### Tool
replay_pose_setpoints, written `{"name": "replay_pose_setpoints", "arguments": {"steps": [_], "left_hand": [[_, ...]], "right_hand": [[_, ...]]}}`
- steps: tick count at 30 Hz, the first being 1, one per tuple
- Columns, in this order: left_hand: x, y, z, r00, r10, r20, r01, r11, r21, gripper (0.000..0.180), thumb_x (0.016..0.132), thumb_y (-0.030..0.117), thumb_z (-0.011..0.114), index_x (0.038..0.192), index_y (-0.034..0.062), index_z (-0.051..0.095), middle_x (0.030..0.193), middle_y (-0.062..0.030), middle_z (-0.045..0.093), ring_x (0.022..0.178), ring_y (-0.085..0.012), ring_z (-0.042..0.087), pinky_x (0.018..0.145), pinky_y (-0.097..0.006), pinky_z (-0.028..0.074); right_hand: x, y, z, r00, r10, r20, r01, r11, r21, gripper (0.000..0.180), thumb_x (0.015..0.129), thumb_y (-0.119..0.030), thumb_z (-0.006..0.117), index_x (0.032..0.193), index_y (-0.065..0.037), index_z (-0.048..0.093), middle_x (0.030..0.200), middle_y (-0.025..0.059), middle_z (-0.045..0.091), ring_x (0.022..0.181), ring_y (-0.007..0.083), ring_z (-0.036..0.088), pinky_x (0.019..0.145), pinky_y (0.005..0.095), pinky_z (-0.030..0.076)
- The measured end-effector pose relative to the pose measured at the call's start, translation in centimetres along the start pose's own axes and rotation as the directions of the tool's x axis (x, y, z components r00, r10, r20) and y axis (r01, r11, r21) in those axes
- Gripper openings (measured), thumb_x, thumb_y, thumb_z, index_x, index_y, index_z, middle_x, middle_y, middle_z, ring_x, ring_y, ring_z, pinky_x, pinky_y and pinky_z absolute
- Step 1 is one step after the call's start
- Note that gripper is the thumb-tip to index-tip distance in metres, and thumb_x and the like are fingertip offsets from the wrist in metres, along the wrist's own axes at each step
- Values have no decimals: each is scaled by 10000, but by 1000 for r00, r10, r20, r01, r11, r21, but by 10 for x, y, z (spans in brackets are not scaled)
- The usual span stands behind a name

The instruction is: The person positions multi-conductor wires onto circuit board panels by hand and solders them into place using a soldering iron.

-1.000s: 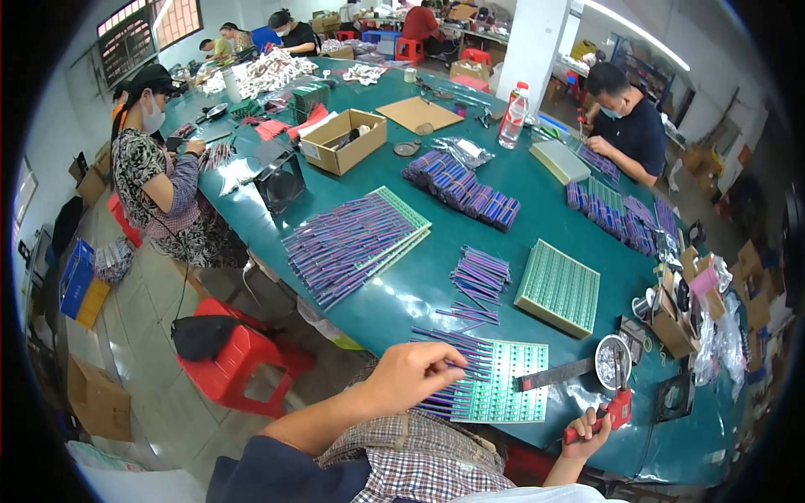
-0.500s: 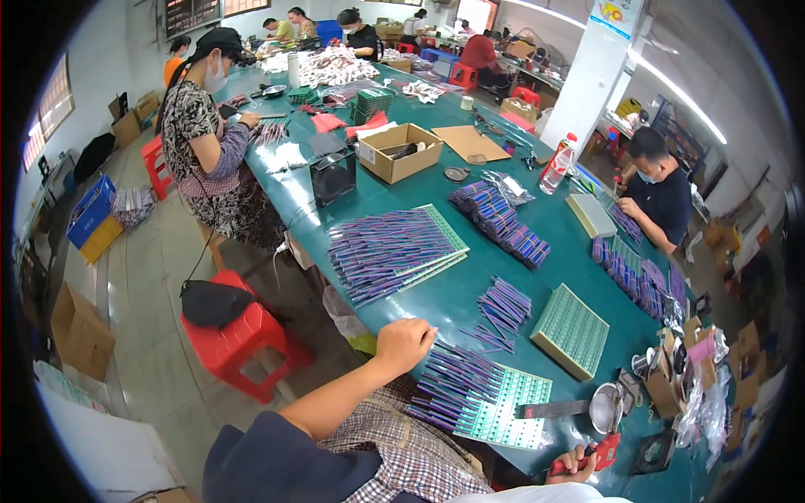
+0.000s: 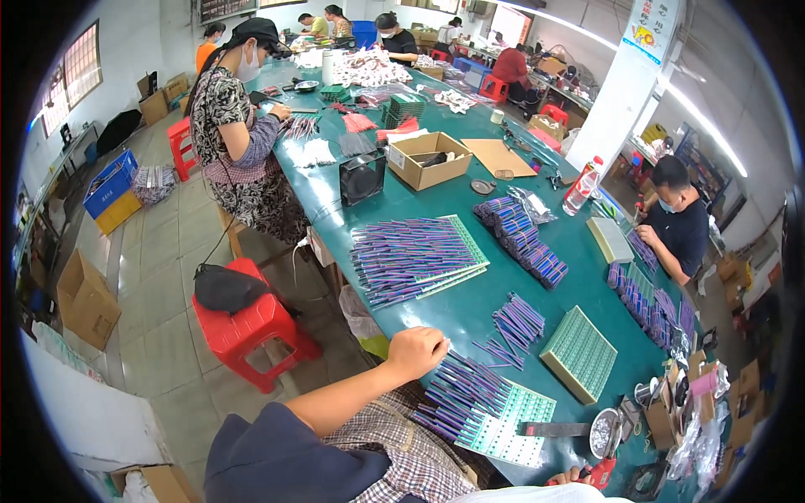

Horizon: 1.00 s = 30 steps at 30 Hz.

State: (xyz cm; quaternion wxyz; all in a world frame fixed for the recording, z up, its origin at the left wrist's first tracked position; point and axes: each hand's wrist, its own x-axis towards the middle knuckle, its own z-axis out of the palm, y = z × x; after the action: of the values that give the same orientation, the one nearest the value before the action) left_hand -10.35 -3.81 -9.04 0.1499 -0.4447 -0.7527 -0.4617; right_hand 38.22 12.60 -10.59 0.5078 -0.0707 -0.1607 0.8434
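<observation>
green panel [image 3: 521,426] at the near edge of the table [image 3: 470,306]: purple strips [image 3: 471,386] overlie its left part, long axes slanting toward that edge, ends just beside the nearer left hand [image 3: 417,353], fingers curled, any hold indiscernible; the right hand [image 3: 572,476], farther off, grips a red tool [image 3: 602,474].
</observation>
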Motion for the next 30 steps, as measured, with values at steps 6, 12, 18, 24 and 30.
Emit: {"name": "replay_pose_setpoints", "arguments": {"steps": [6,12,18,24,30], "left_hand": [[2,1,1,1000,16,23,-16,1000,3,250,896,225,737,712,101,621,693,-81,644,656,-306,650,579,-442,497],[-1,-2,0,1000,22,-7,-22,1000,7,241,897,222,734,717,99,630,696,-81,648,653,-308,652,579,-440,499],[1,-1,-1,1000,23,5,-23,1000,15,274,914,231,712,709,87,601,699,-102,655,664,-316,661,604,-440,519],[7,3,-5,986,-146,84,151,987,-58,239,928,245,703,751,89,666,719,-117,664,675,-349,658,613,-456,516],[55,40,-52,1000,-12,24,17,973,-229,557,908,34,708,1423,201,575,835,-102,656,657,-319,638,613,-404,515]], "right_hand": [[12,-17,-35,998,-58,-27,57,997,-50,202,990,-250,617,1086,-75,648,846,81,627,526,94,488,537,239,428],[15,-12,-22,1000,-24,20,24,999,-32,215,997,-258,609,1103,-74,645,855,75,631,536,93,493,546,237,434],[1,-6,-14,999,-22,46,22,1000,3,299,999,-279,612,1200,-59,638,891,82,639,554,94,502,554,240,442],[-5,14,8,982,-186,24,188,973,-131,310,1069,-210,565,1299,-2,572,823,79,512,522,75,433,494,210,406],[-11,19,10,975,-213,-65,204,971,-120,318,1075,-245,531,1299,-22,566,825,89,544,496,74,440,508,237,437]]}}
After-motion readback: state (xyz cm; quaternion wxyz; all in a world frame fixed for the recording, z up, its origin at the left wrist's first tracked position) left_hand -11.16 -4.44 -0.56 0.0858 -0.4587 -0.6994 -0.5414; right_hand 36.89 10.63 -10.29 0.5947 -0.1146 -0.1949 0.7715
